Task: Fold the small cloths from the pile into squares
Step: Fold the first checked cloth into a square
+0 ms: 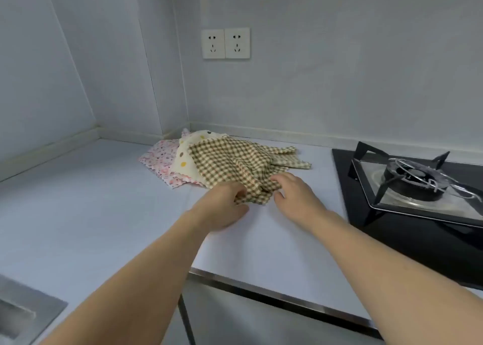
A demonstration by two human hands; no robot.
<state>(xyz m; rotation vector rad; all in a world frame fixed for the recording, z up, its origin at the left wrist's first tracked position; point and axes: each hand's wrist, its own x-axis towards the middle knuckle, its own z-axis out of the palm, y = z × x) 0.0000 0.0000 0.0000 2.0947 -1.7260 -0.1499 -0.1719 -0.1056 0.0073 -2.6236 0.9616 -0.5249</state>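
Sink edge: a steel sink corner [23, 310] is seen nearest, at the lower left, well apart from the cloths.
Tabletop: a pale tabletop [117, 214] is reached across by two bare forearms.
Left hand: the left hand [224, 208] is curled, its fingers pinching the near edge of the checked cloth; the thumb rests on the tabletop.
Right hand: the right hand [292, 193] is placed just beside it, fingers curled onto the same bunched edge; whether a firm pinch is held cannot be told.
Checked cloth: a brown-and-cream checked cloth [235, 161] is found on top of the pile, crumpled at its near edge, its far corner spread toward the hob.
Cloths beneath: a cream spotted cloth [185, 159] and a pink printed cloth [159, 156] are overlapped by it.
Risk, dragging: if the checked cloth is pulled flat along the surface, the spotted cloth could probably be dragged with it.
Risk, skew: since both grips are set close together on a bunched edge, a crooked fold, not a square, could result.
Risk, hob: a gas hob [407, 182] stands near on the right; a flicked corner could be caught on its black grate.
Wall: two white sockets [226, 43] are mounted farthest back.
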